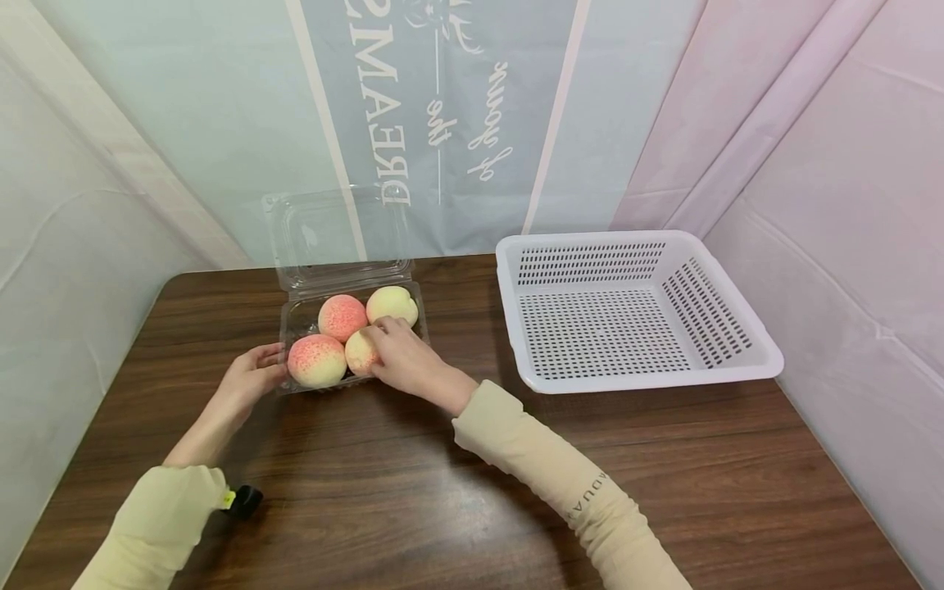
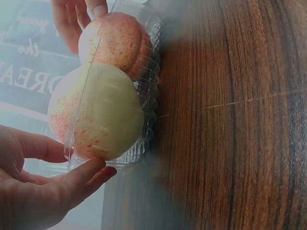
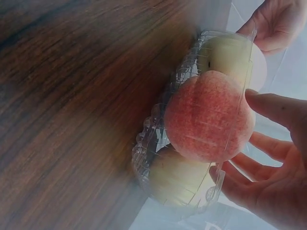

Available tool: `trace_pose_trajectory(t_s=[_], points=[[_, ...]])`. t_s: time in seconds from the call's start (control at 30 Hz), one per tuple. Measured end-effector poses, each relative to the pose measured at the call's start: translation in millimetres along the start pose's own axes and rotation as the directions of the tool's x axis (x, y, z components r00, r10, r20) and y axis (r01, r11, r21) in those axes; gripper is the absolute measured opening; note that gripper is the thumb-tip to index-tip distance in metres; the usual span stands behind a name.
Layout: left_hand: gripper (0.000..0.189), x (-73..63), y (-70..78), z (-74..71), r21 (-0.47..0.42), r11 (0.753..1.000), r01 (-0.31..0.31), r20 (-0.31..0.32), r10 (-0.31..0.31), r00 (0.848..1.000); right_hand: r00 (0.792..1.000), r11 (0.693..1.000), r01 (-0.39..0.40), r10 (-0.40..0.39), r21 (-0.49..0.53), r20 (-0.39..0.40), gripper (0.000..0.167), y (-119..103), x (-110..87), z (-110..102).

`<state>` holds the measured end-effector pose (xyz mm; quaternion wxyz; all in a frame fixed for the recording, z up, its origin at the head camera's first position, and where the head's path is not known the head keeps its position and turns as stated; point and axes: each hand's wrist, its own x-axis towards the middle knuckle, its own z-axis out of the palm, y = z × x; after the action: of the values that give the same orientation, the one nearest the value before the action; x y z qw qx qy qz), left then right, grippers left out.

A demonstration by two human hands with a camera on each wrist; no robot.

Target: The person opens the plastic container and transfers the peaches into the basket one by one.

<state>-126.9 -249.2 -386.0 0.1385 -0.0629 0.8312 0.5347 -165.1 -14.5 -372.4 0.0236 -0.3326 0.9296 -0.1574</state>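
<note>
A clear plastic clamshell box point(image 1: 295, 317) sits on the table with its lid point(image 1: 332, 233) raised at the back. Inside lie a speckled peach point(image 1: 317, 361) at front left, a redder peach point(image 1: 342, 317) behind it and a pale peach point(image 1: 391, 304) at back right. My left hand point(image 1: 249, 377) pinches the box's left rim between thumb and fingers. Over the front right compartment, my right hand point(image 1: 407, 357) has its thumb and fingers round a fourth, red-blushed peach point(image 3: 208, 117), which still sits within the box walls.
To the right stands a white perforated plastic basket point(image 1: 527, 360) with nothing visible in it. Brown wood-grain table point(image 1: 413, 508) lies in front of box and basket. A printed curtain point(image 1: 472, 197) hangs right behind the box, and pale fabric walls rise at both sides.
</note>
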Motion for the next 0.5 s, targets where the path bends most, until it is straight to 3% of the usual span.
trace_pose_trajectory(t_s=[0.5], points=[[0.053,-0.3,-0.2,-0.4,-0.008,1.0,-0.011,0.004,0.011,1.0,0.998,0.998,0.01,-0.006,-0.058,0.07,0.046,-5.3,7.6,-3.7]])
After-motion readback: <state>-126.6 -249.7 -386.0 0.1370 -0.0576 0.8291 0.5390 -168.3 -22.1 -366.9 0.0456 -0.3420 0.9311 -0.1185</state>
